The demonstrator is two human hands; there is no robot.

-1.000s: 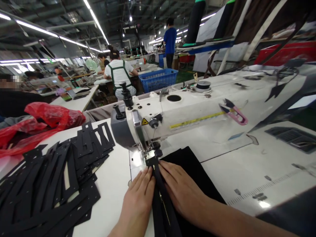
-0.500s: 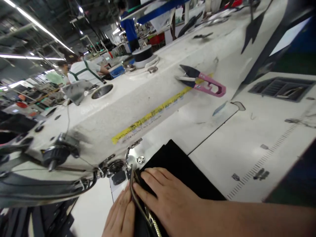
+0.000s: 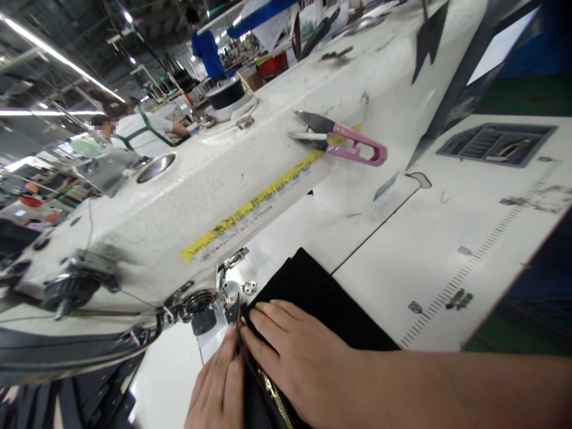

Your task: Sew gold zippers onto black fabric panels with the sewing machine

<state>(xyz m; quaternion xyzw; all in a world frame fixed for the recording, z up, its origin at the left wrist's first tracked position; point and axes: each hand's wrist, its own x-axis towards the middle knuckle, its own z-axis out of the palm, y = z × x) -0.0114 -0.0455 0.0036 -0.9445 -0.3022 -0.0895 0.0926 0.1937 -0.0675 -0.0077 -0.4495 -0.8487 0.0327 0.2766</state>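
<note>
Folded black fabric lies on the sewing machine's white bed. A zipper with gold-coloured teeth and a metal pull runs along its left side, between my hands. My right hand rests flat on the fabric, fingers stretched out toward the needle area. Left of the zipper, my left hand lies with straight fingers against the black edge; its thumb cannot be made out. Just beyond the fingertips are the sewing machine's needle parts, partly hidden by the cloth's raised edge.
Pink-handled thread snips lie on the machine arm beside a yellow written strip. A printed ruler scale crosses the table at right. Dark pieces are piled at lower left. Co-workers appear farther back.
The view has shifted slightly, so the machine appears farther left. The raised black edge and zipper between my hands now sit lower and flatter. Both hands keep nearly the same place.
</note>
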